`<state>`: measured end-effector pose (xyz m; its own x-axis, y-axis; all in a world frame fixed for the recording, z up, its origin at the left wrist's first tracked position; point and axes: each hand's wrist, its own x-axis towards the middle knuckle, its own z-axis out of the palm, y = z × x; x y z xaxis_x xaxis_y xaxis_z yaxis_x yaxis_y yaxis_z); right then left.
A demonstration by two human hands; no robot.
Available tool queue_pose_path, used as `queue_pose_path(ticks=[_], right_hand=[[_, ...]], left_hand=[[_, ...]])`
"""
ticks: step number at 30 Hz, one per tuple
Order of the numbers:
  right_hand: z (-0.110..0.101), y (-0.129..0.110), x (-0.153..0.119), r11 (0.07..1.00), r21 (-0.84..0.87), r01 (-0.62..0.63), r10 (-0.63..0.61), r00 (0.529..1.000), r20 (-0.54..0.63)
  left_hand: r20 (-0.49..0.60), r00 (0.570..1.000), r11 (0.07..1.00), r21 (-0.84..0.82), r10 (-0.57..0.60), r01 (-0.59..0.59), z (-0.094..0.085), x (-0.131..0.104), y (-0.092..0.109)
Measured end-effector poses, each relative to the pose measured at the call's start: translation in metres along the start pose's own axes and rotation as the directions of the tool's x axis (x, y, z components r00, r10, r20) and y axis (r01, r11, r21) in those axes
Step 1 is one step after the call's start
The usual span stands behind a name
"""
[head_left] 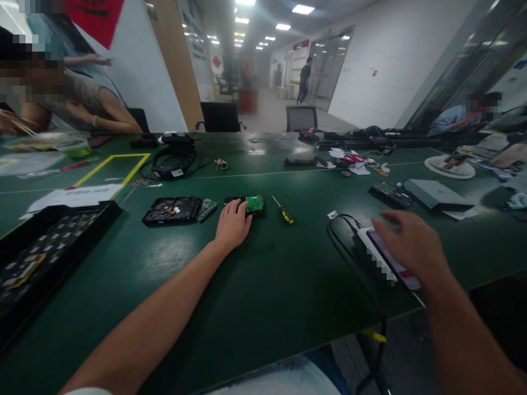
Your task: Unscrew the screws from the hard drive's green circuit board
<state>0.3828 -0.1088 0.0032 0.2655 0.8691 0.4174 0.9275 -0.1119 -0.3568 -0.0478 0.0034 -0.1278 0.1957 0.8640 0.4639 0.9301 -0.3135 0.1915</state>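
My left hand (pixel 234 222) lies over the near left part of a hard drive (pixel 255 204) with a green circuit board facing up. Its fingers rest on the drive with the thumb apart, not wrapped round it. To the left are a small loose circuit board (pixel 207 209) and a larger black hard drive (pixel 173 210). A yellow and black screwdriver (pixel 284 210) lies to the right of the green-board drive. My right hand (pixel 411 241), slightly blurred, is spread above a phone (pixel 391 255) beside a white box-like device (pixel 366 241) with a black cable. Whether it touches the phone I cannot tell.
A black tray (pixel 82 247) of parts stands at the left. Another drive (pixel 391 195) and a grey box (pixel 438 195) lie at the right. Farther back are a black headset-like device (pixel 171 159), keys (pixel 221 164) and loose cables (pixel 362 159). Other people sit at both ends.
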Motion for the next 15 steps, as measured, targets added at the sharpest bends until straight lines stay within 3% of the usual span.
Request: queue_pose_path(ticks=[2, 5, 7, 10, 13, 14, 15], right_hand=[[-0.014, 0.055, -0.015, 0.96, -0.012, -0.278, 0.278, 0.954, 0.111], [-0.02, 0.105, -0.044, 0.827, 0.202, -0.524, 0.483, 0.847, 0.221], [-0.02, 0.115, -0.059, 0.72, 0.334, -0.608, 0.547, 0.794, 0.265], [-0.019, 0.113, -0.07, 0.508, 0.485, -0.712, 0.551, 0.701, 0.453], [-0.02, 0.112, -0.071, 0.45, 0.513, -0.73, 0.524, 0.682, 0.51], [-0.02, 0.112, -0.071, 0.489, 0.508, -0.709, 0.502, 0.705, 0.501], [-0.021, 0.113, -0.071, 0.591, 0.468, -0.657, 0.486, 0.753, 0.443]], left_hand=[[0.001, 1.0, 1.0, -0.009, -0.003, 0.003, 0.0, 0.0, 0.001], [0.004, 1.0, 1.0, -0.018, 0.012, -0.012, 0.0, 0.001, 0.003], [0.004, 1.0, 1.0, -0.009, 0.016, -0.016, -0.001, 0.0, 0.004], [0.005, 1.0, 1.0, -0.003, 0.005, -0.005, 0.001, -0.001, 0.002], [-0.009, 1.0, 1.0, -0.001, 0.004, -0.004, 0.004, -0.002, -0.001], [-0.005, 1.0, 1.0, 0.0, 0.008, -0.008, 0.005, -0.002, -0.002], [-0.004, 1.0, 1.0, 0.0, 0.009, -0.009, 0.006, -0.001, -0.003]])
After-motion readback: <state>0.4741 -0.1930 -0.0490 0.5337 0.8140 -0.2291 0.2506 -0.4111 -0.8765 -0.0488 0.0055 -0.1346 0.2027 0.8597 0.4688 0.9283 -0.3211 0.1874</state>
